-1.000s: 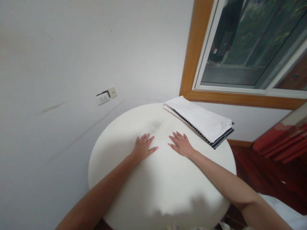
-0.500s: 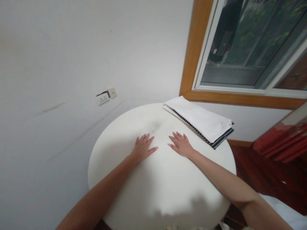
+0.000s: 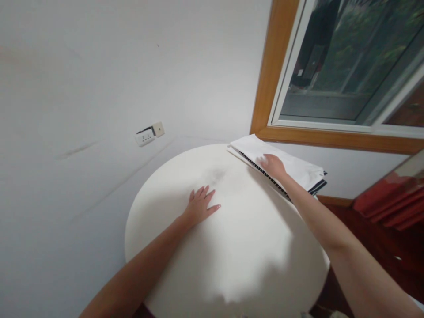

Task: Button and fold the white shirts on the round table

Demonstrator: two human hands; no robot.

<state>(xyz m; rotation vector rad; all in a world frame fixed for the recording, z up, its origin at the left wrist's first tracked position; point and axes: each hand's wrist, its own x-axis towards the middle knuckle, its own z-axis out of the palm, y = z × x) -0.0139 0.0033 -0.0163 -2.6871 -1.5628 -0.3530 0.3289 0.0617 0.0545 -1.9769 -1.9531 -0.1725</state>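
Note:
My left hand point(image 3: 199, 206) lies flat on the white round table point(image 3: 238, 247), palm down with its fingers spread and nothing in it. Over the folded white sheets point(image 3: 294, 165) at the table's far right is my right hand point(image 3: 273, 165). Its fingers are apart, slightly bent and a little blurred; whether they touch the top sheet is unclear. The sheets lie in a flat stack, with black-and-white striped layers showing along the near edge and at the right corner. Whether they are cloth or plastic I cannot make out.
A pale wall with a power socket point(image 3: 145, 137) borders the table on the left and behind. The wood-framed window point(image 3: 331, 135) stands behind the stack. To the right are a red curtain point(image 3: 391, 201) and a dark red floor point(image 3: 374, 238). A grey smudge marks the tabletop.
My right hand has left the tabletop and moved away from me and to the right, over the white stack. My left hand has stayed in place on the table.

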